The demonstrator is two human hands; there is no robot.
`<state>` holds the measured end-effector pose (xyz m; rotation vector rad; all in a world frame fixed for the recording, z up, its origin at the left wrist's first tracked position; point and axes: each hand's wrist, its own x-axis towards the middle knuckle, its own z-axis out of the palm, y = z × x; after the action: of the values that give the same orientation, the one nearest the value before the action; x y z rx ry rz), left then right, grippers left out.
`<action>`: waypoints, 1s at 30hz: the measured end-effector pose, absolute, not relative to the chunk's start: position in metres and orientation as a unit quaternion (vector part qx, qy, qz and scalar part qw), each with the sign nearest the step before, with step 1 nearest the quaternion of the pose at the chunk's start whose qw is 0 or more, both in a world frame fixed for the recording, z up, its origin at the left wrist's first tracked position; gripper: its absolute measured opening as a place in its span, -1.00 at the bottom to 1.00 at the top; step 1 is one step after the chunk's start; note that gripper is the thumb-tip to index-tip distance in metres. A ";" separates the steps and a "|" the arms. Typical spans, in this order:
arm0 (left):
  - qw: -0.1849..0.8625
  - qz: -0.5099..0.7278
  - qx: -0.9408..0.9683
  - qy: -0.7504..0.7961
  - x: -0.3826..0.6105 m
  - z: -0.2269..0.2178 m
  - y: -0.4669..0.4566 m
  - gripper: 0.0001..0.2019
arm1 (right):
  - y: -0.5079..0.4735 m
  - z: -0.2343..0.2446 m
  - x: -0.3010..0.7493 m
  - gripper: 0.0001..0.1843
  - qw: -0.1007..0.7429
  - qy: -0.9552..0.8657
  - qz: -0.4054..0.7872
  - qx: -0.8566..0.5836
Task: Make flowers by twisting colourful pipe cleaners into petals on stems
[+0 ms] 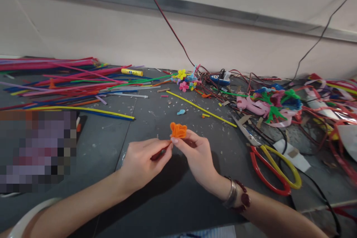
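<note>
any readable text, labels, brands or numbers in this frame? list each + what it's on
No text can be read.
Yellow plastic tube: dark print along its side, too blurred to read.
Red-and-yellow-handled scissors: no marking visible.
Orange pipe-cleaner flower, held between left hand and right hand: no text.
Left edge of the picture is pixelated; nothing legible there.

Red-and-yellow scissors [249,136], loose pipe cleaners [64,81], yellow glue stick [132,72], small flowers [185,80]
</note>
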<state>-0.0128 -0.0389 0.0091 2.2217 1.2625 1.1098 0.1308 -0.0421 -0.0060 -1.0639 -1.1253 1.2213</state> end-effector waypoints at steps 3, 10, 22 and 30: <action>0.203 0.399 0.780 0.437 -0.011 0.010 -0.040 -0.88 | -0.044 -0.004 0.130 -0.90 0.557 -0.500 0.483 -0.454; 0.692 0.310 0.517 0.398 -0.013 0.012 -0.026 -0.77 | -0.039 -0.001 0.135 -0.87 0.540 -0.363 0.673 -0.352; 0.275 0.361 0.763 0.459 -0.016 0.013 -0.039 -0.85 | -0.045 0.002 0.134 -0.93 0.545 -0.458 0.551 -0.435; 0.304 0.372 0.755 0.447 -0.011 0.014 -0.038 -0.90 | -0.045 0.001 0.135 -0.87 0.544 -0.507 0.523 -0.417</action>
<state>-0.0109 -0.0383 0.0143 1.9992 1.1856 0.9847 0.1345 -0.0448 0.0009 -0.9888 -1.2021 1.2416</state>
